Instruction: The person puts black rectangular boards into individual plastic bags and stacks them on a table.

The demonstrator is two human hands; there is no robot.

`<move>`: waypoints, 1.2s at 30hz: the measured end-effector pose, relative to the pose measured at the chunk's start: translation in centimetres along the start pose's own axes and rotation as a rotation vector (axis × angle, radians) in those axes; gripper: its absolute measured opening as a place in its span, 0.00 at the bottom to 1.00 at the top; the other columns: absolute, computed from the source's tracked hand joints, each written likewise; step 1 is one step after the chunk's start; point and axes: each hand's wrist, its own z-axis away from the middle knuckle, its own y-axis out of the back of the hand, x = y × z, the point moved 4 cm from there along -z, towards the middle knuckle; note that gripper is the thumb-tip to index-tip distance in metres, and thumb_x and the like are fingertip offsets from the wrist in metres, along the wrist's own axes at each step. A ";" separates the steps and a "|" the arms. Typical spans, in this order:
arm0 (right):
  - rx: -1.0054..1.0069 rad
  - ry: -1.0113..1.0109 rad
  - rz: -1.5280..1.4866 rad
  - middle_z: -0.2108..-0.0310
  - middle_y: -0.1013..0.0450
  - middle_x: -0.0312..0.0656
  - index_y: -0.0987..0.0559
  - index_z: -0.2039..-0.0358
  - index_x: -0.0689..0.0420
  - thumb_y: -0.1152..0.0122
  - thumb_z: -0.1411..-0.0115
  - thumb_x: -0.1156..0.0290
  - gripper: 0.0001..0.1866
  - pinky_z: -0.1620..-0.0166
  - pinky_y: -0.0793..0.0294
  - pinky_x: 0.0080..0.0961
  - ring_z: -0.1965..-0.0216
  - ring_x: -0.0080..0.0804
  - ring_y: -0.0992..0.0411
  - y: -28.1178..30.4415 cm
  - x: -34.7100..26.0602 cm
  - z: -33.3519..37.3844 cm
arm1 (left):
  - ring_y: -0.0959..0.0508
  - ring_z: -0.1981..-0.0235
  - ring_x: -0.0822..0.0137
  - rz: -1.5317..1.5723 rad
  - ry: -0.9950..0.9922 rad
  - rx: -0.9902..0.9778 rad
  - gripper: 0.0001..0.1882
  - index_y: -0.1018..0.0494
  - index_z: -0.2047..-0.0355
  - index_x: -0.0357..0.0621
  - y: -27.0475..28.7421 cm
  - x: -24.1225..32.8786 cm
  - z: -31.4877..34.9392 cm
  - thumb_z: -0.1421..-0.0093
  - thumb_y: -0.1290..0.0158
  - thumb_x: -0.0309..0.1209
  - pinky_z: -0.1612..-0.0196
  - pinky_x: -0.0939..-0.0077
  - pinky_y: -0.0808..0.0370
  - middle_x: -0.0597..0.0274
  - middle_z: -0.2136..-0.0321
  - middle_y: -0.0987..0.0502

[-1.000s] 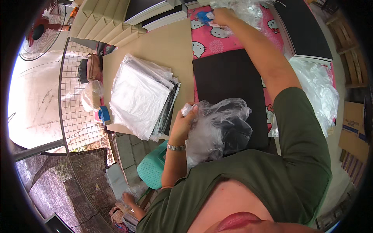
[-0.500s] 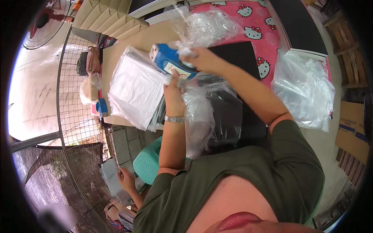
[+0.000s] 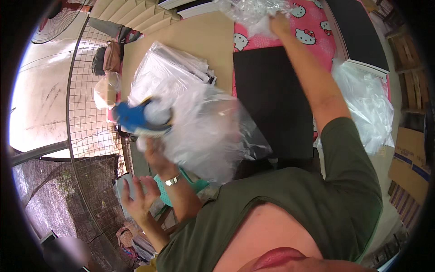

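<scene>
My left hand (image 3: 157, 156), with a silver watch on its wrist, holds a blue tape dispenser (image 3: 129, 118) at the left edge of the table. Motion smears the dispenser and the fingers; a pale round roll shows in its side. My right hand (image 3: 278, 25) reaches to the far side, its fingers closed on a crumpled clear plastic bag (image 3: 253, 18). Between my arms lies a loose sheet of clear plastic (image 3: 204, 131), partly over a stack of white plastic-wrapped sheets (image 3: 158, 75). To its right rests a flat black board (image 3: 274, 99).
Another person's hand (image 3: 141, 197) is raised just below my left forearm. Clear plastic (image 3: 364, 104) is heaped at the right. Pink patterned cloth (image 3: 310, 34) and brown board (image 3: 206, 36) cover the table. A green stool (image 3: 165, 190), wire mesh (image 3: 88, 95) and cardboard box (image 3: 410, 167) stand around.
My left hand has swung left and nearer with the tape dispenser. My right hand has left it and gone to the far plastic bag. The other person's hand has risen toward my forearm.
</scene>
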 end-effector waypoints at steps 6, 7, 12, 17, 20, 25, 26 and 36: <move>0.138 0.271 -0.131 0.64 0.27 0.53 0.30 0.58 0.58 0.49 0.45 0.65 0.16 0.60 0.29 0.40 0.62 0.49 0.28 9.3 -5.2 1.2 | 0.44 0.41 0.61 -1.012 -0.293 -0.558 0.24 0.47 0.42 0.41 4.7 9.5 5.9 0.37 0.68 0.37 0.40 0.66 0.44 0.50 0.43 0.42; 0.163 0.487 -0.241 0.64 0.27 0.50 0.30 0.56 0.57 0.47 0.46 0.70 0.16 0.61 0.29 0.37 0.62 0.45 0.27 11.2 -6.9 3.1 | 0.44 0.40 0.58 -1.464 -0.425 -0.579 0.24 0.50 0.41 0.42 4.5 9.0 5.0 0.36 0.69 0.35 0.40 0.64 0.44 0.49 0.43 0.43; -0.788 0.796 -0.691 0.50 0.35 0.45 0.35 0.46 0.48 0.36 0.51 0.56 0.32 0.46 0.39 0.33 0.48 0.36 0.37 11.5 -26.3 22.4 | 0.39 0.44 0.57 0.320 -0.155 -0.484 0.23 0.51 0.41 0.43 6.4 4.8 6.3 0.37 0.70 0.31 0.42 0.62 0.41 0.52 0.46 0.39; -0.841 1.168 -0.791 0.57 0.34 0.46 0.30 0.51 0.48 0.36 0.53 0.58 0.27 0.54 0.32 0.32 0.57 0.44 0.31 11.4 -32.7 29.9 | 0.34 0.49 0.64 -1.835 -1.008 -0.277 0.22 0.44 0.44 0.52 1.5 6.1 6.9 0.40 0.61 0.29 0.45 0.62 0.37 0.58 0.50 0.37; -0.713 1.051 -1.050 0.62 0.30 0.44 0.24 0.65 0.54 0.38 0.50 0.64 0.12 0.58 0.30 0.31 0.60 0.38 0.30 9.7 -32.0 27.8 | 0.34 0.51 0.69 -1.814 -1.361 -0.241 0.21 0.38 0.52 0.46 -0.3 8.2 8.9 0.47 0.52 0.28 0.47 0.64 0.35 0.61 0.55 0.34; -0.848 0.023 -1.409 0.66 0.26 0.44 0.25 0.66 0.63 0.41 0.47 0.60 0.18 0.64 0.29 0.24 0.67 0.26 0.29 8.6 -24.7 20.2 | 0.32 0.55 0.64 -1.394 -1.243 -0.106 0.16 0.33 0.60 0.42 0.4 8.8 8.9 0.51 0.48 0.27 0.52 0.65 0.33 0.61 0.58 0.32; -0.771 0.174 -1.430 0.67 0.26 0.44 0.25 0.65 0.65 0.42 0.46 0.59 0.19 0.65 0.29 0.23 0.68 0.24 0.30 9.7 -24.6 19.7 | 0.32 0.56 0.62 -1.427 -1.199 -0.104 0.15 0.33 0.61 0.41 0.3 8.8 8.3 0.50 0.48 0.29 0.52 0.66 0.33 0.60 0.59 0.32; -0.050 0.618 -0.446 0.56 0.32 0.46 0.32 0.52 0.59 0.39 0.52 0.61 0.28 0.52 0.35 0.32 0.54 0.38 0.34 13.3 -10.6 11.0 | 0.29 0.61 0.52 -1.591 -0.554 0.093 0.19 0.30 0.63 0.35 2.8 11.0 4.7 0.44 0.50 0.40 0.58 0.65 0.31 0.49 0.64 0.28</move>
